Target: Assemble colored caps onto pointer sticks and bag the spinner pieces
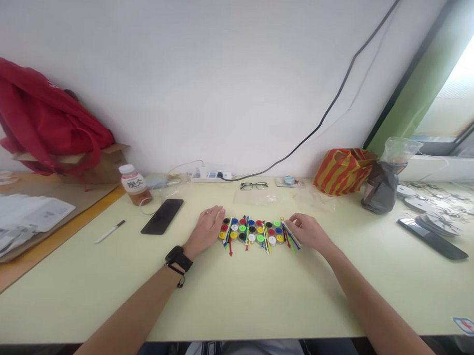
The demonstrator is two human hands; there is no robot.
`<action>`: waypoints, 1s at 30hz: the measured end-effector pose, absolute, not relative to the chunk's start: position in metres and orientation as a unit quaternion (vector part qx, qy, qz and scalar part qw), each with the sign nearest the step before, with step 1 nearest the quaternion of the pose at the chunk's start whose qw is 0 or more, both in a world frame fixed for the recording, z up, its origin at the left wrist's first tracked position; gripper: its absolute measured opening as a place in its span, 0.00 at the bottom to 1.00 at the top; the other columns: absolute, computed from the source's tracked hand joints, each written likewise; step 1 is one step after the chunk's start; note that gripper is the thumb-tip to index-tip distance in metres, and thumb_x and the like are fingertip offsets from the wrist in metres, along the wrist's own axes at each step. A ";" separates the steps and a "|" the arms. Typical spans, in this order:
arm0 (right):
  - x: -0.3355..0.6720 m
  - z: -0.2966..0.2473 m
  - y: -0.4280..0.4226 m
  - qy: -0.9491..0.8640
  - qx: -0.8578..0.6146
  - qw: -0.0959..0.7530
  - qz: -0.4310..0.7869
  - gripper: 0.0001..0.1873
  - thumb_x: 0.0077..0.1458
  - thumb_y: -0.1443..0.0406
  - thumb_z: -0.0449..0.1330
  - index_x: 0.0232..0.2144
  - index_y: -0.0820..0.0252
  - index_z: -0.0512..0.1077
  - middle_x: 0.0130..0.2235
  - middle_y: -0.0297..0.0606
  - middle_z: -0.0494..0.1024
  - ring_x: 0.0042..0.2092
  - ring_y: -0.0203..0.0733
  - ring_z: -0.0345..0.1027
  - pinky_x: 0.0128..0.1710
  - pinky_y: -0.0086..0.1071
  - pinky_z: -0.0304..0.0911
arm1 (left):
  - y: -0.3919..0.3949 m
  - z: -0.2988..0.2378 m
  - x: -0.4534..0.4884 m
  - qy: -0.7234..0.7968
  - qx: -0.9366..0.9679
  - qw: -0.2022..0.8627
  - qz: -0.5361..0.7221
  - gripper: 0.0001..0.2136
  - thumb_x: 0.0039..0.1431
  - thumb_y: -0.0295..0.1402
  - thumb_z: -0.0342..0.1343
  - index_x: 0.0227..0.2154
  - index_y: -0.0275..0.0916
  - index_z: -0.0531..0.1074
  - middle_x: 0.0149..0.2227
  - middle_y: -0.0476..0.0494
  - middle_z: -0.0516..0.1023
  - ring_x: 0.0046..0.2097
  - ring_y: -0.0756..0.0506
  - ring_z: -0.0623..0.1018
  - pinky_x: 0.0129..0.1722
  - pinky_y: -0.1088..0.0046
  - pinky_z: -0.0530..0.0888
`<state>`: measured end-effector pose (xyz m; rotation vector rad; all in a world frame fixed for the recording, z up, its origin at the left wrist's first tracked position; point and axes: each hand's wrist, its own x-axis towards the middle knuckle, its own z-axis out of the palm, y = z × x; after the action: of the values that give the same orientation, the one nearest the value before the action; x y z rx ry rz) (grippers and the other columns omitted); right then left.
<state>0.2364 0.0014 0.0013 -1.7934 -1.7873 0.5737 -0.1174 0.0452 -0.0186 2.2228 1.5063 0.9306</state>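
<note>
Flanking the discs [253, 231]: left hand [207, 229] fingers flat, gripping nothing; right hand [309, 233] fingers clamped on sticks [291, 235]. Uneven squeeze could buckle rows, scattering discs.

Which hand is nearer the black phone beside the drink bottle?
Left. The left hand rests just right of the black phone, at the left end of the coloured discs; the right hand sits at their opposite end, farther from it.

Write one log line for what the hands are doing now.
left hand: flat beside discs | right hand: touching sticks | table: phone, bottle, glasses
</note>
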 end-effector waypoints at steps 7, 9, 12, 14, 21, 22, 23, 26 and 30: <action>0.234 -0.001 0.001 -0.627 -0.640 0.304 0.323 0.20 0.63 0.48 0.55 0.36 0.56 0.75 0.27 0.40 0.80 0.24 0.44 0.74 0.23 0.34 0.69 | 0.043 -0.016 -0.117 0.509 0.780 0.167 0.324 0.27 0.76 0.50 0.37 0.62 0.39 0.68 0.65 0.37 0.71 0.68 0.40 0.66 0.71 0.54 0.59; 0.235 -0.002 0.002 -0.651 -0.641 0.295 0.279 0.20 0.64 0.48 0.54 0.37 0.56 0.76 0.28 0.40 0.80 0.27 0.44 0.75 0.26 0.36 0.70 | 0.043 -0.011 -0.120 0.503 0.782 0.182 0.320 0.27 0.76 0.51 0.38 0.65 0.40 0.66 0.68 0.38 0.67 0.70 0.40 0.64 0.71 0.54 0.59; 0.231 -0.002 0.001 -0.701 -0.626 0.303 0.157 0.22 0.66 0.49 0.50 0.43 0.56 0.76 0.39 0.45 0.83 0.40 0.51 0.78 0.40 0.42 0.74 | 0.039 -0.002 -0.124 0.485 0.807 0.174 0.288 0.27 0.75 0.52 0.39 0.68 0.44 0.62 0.71 0.41 0.61 0.73 0.40 0.59 0.72 0.53 0.57; 0.224 -0.003 -0.004 -0.738 -0.593 0.310 0.090 0.24 0.68 0.50 0.48 0.53 0.57 0.74 0.52 0.49 0.80 0.55 0.55 0.73 0.54 0.48 0.70 | 0.033 0.005 -0.123 0.464 0.835 0.143 0.258 0.28 0.74 0.52 0.42 0.70 0.47 0.60 0.73 0.44 0.56 0.74 0.39 0.54 0.73 0.52 0.55; 0.181 -0.012 -0.021 -0.834 -0.514 0.199 0.038 0.36 0.72 0.48 0.40 0.72 0.61 0.56 0.74 0.44 0.56 0.75 0.53 0.45 0.74 0.52 0.46 | 0.007 0.012 -0.091 0.395 0.899 0.047 0.181 0.29 0.73 0.54 0.45 0.71 0.49 0.58 0.74 0.45 0.55 0.74 0.34 0.53 0.73 0.49 0.54; 0.178 -0.014 -0.022 -0.836 -0.514 0.188 0.037 0.37 0.72 0.48 0.39 0.73 0.62 0.54 0.74 0.45 0.54 0.75 0.53 0.44 0.74 0.52 0.44 | 0.005 0.011 -0.087 0.390 0.903 0.041 0.177 0.30 0.73 0.54 0.45 0.71 0.48 0.58 0.74 0.44 0.55 0.74 0.33 0.53 0.73 0.48 0.54; 0.176 -0.016 -0.023 -0.837 -0.516 0.179 0.038 0.38 0.72 0.48 0.39 0.74 0.64 0.53 0.75 0.46 0.52 0.75 0.54 0.43 0.74 0.53 0.44 | 0.003 0.009 -0.084 0.385 0.906 0.037 0.173 0.30 0.73 0.54 0.45 0.72 0.48 0.57 0.73 0.44 0.56 0.74 0.33 0.54 0.72 0.48 0.54; 0.177 -0.020 -0.022 -0.840 -0.513 0.172 0.049 0.39 0.72 0.47 0.38 0.74 0.66 0.52 0.75 0.48 0.51 0.76 0.55 0.41 0.74 0.53 0.45 | 0.003 0.002 -0.080 0.382 0.908 0.035 0.167 0.30 0.72 0.54 0.45 0.72 0.49 0.56 0.72 0.43 0.59 0.72 0.32 0.58 0.71 0.46 0.55; 0.181 -0.022 -0.019 -0.846 -0.497 0.182 0.064 0.39 0.72 0.47 0.38 0.74 0.64 0.52 0.75 0.46 0.50 0.76 0.56 0.40 0.74 0.55 0.46 | 0.003 -0.002 -0.079 0.387 0.904 0.040 0.175 0.29 0.72 0.53 0.45 0.71 0.50 0.58 0.71 0.43 0.62 0.70 0.32 0.63 0.70 0.46 0.58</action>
<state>0.1810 -0.0189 -0.0218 -1.4018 -2.3884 0.1804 -0.0788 0.0034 -0.0023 2.7719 1.1865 0.5362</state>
